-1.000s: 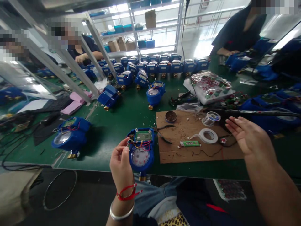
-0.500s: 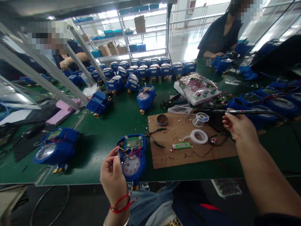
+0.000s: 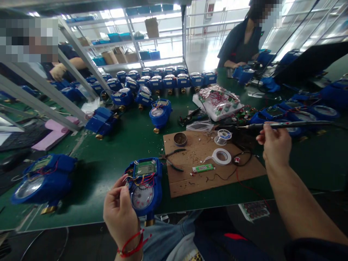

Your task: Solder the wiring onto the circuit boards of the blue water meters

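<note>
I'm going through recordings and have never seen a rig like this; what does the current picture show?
No robot here: a person works with two bare hands, filmed forward and down by a camera worn on the head. The left hand seems to pinch thin wires at the side of an open blue meter. The right hand holds a dark pen-like tool. Between the hands, a cardboard sheet lies on the green table, bearing a spool, white tape and a green pack. More blue meters stand in rows behind.
</note>
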A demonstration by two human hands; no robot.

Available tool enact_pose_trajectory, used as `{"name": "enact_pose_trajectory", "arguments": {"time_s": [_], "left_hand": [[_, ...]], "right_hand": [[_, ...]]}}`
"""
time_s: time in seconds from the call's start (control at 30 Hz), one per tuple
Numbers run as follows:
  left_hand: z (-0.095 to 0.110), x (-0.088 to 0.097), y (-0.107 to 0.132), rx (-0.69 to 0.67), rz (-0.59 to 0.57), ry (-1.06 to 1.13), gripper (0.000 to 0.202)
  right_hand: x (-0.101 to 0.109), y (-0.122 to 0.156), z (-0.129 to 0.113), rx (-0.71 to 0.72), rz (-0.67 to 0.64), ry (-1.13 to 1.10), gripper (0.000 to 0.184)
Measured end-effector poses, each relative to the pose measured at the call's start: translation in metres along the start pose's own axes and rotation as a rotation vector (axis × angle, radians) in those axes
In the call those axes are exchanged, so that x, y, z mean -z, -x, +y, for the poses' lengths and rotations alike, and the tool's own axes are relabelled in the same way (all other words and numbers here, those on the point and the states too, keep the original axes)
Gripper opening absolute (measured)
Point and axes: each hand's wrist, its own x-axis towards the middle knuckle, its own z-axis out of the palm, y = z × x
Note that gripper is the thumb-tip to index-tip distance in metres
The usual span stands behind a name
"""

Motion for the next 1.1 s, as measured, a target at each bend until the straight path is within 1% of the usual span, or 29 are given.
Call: {"name": "enact_pose_trajectory", "arguments": {"time_s": [0.1, 0.17, 0.2, 0.23, 0.3, 0.33, 0.4, 0.47, 0.5, 0.53, 0.63, 0.7, 0.87, 1.1], "left_hand": [[0.000, 0.000, 0.000, -0.017, -0.005, 0.011, 0.017], [0.000, 0.000, 0.000, -0.019, -0.010, 0.012, 0.017], [0.001, 0.000, 0.000, -0.018, -0.009, 0.006, 0.017], [0.001, 0.000, 0.001, -0.017, -0.006, -0.002, 0.017], [0.002, 0.000, 0.001, -0.013, -0.003, -0.011, 0.017], [0.002, 0.000, 0.001, -0.011, -0.004, -0.011, 0.017], [0.003, 0.000, 0.001, -0.009, -0.007, -0.007, 0.018], [0.004, 0.000, 0.001, -0.013, 0.000, -0.012, 0.018], [0.004, 0.000, 0.001, -0.018, 0.002, -0.016, 0.018], [0.004, 0.000, 0.001, -0.020, 0.002, -0.018, 0.018], [0.003, -0.001, 0.001, -0.009, -0.004, -0.012, 0.018], [0.002, -0.001, 0.001, -0.005, -0.002, -0.013, 0.018], [0.002, -0.001, -0.001, -0.016, 0.001, -0.031, 0.019], [0.002, -0.001, 0.001, -0.013, -0.004, -0.018, 0.018]], "right_hand": [[0.006, 0.003, -0.007, 0.097, 0.134, -0.075, 0.020], [0.007, 0.011, -0.012, 0.130, 0.168, -0.111, 0.023], [0.007, 0.017, -0.015, 0.135, 0.153, -0.121, 0.026], [0.006, 0.024, -0.019, 0.131, 0.103, -0.127, 0.029], [0.002, 0.042, -0.024, 0.107, -0.076, -0.105, 0.030], [-0.001, 0.050, -0.025, 0.106, -0.186, -0.059, 0.029], [-0.007, 0.066, -0.025, 0.164, -0.388, 0.105, 0.029], [-0.013, 0.077, -0.021, 0.264, -0.518, 0.258, 0.032], [-0.016, 0.081, -0.019, 0.292, -0.564, 0.294, 0.034], [-0.018, 0.084, -0.016, 0.291, -0.600, 0.302, 0.035], [-0.021, 0.089, -0.012, 0.213, -0.670, 0.264, 0.036], [-0.021, 0.090, -0.011, 0.196, -0.691, 0.246, 0.036], [-0.020, 0.089, -0.009, 0.217, -0.694, 0.275, 0.034], [-0.023, 0.090, 0.006, 0.110, -0.736, 0.249, 0.039]]}}
